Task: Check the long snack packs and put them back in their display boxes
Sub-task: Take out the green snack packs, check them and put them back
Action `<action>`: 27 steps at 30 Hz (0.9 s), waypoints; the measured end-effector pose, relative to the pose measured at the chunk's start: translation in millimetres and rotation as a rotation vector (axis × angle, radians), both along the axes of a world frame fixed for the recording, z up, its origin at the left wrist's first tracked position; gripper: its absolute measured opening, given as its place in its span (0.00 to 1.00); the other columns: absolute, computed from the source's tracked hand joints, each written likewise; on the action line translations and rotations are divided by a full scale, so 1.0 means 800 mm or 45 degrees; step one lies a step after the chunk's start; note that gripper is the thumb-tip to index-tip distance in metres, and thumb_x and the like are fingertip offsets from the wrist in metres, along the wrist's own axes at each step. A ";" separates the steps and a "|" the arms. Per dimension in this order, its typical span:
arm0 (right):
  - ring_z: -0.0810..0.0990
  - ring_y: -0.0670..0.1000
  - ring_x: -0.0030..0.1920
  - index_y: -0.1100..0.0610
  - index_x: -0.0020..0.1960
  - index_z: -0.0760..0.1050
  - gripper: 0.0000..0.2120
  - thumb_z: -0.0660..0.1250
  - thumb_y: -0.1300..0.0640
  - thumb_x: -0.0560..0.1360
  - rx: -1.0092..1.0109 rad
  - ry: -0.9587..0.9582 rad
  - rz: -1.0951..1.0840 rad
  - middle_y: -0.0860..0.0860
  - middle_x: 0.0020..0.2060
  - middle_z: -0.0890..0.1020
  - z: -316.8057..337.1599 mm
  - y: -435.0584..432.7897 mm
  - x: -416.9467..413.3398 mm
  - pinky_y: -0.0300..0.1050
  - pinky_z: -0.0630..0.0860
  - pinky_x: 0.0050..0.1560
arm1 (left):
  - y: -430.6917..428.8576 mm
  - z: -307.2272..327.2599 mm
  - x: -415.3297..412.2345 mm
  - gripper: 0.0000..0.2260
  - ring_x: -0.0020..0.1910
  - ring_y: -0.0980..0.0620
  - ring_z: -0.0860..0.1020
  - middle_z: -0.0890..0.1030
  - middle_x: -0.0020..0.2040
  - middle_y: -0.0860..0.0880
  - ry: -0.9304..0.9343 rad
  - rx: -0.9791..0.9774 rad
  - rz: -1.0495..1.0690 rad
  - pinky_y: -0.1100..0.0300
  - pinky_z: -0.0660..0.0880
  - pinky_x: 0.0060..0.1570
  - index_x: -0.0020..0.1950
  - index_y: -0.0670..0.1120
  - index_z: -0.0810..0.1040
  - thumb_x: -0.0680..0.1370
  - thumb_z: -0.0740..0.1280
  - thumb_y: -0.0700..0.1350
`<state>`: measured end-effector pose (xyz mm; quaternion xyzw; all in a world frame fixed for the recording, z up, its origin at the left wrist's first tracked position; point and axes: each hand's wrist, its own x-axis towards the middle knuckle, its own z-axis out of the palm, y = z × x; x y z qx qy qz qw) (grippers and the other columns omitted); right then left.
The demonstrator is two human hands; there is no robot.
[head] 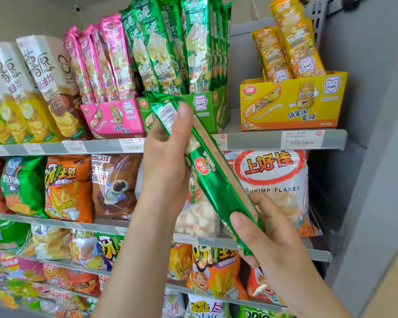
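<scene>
I hold one long green snack pack (213, 180) slanted in front of the shelves, its printed back partly toward me. My left hand (168, 161) grips its upper part, thumb on the pack near the label. My right hand (262, 239) grips its lower end, thumb across the foil. Behind it on the top shelf stands the green display box (207, 106) with several upright green packs (170, 47). A pink display box (112, 119) with pink packs (97, 63) is to its left. A yellow display box (292, 104) with a few yellow packs (290, 44) is to its right.
Tall chip cartons (28, 88) fill the top shelf's left end. The shelf edge (262, 140) carries price tags. Lower shelves hold bagged snacks, including a white shrimp flakes bag (278, 177). A grey wall panel (372, 134) bounds the right side.
</scene>
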<state>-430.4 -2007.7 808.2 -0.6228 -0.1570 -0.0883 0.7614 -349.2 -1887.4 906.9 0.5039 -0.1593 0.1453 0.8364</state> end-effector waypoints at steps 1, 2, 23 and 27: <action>0.71 0.43 0.28 0.41 0.49 0.77 0.12 0.71 0.40 0.67 -0.021 -0.034 -0.051 0.43 0.32 0.77 0.001 0.003 -0.002 0.33 0.69 0.27 | 0.001 0.001 -0.001 0.19 0.45 0.49 0.80 0.81 0.44 0.48 -0.026 0.026 0.019 0.54 0.77 0.50 0.57 0.41 0.75 0.73 0.70 0.52; 0.75 0.43 0.30 0.39 0.49 0.77 0.13 0.72 0.41 0.66 -0.028 -0.064 -0.111 0.43 0.35 0.80 0.000 0.005 -0.003 0.32 0.72 0.30 | 0.004 -0.001 0.000 0.19 0.41 0.50 0.80 0.81 0.41 0.49 -0.075 0.052 0.019 0.55 0.77 0.47 0.56 0.41 0.75 0.71 0.70 0.50; 0.81 0.39 0.50 0.32 0.67 0.70 0.23 0.68 0.43 0.72 -0.028 -0.194 -0.219 0.37 0.51 0.83 0.004 0.020 -0.002 0.30 0.75 0.47 | 0.018 0.019 0.014 0.16 0.45 0.49 0.81 0.83 0.43 0.48 -0.161 0.236 0.106 0.52 0.77 0.50 0.54 0.45 0.77 0.73 0.71 0.54; 0.79 0.39 0.57 0.29 0.69 0.63 0.29 0.68 0.44 0.72 -0.301 -0.341 -0.561 0.31 0.58 0.77 0.004 0.031 0.000 0.28 0.76 0.47 | 0.027 0.023 0.018 0.09 0.34 0.58 0.78 0.81 0.34 0.56 -0.203 0.180 0.116 0.59 0.75 0.38 0.56 0.46 0.75 0.77 0.70 0.44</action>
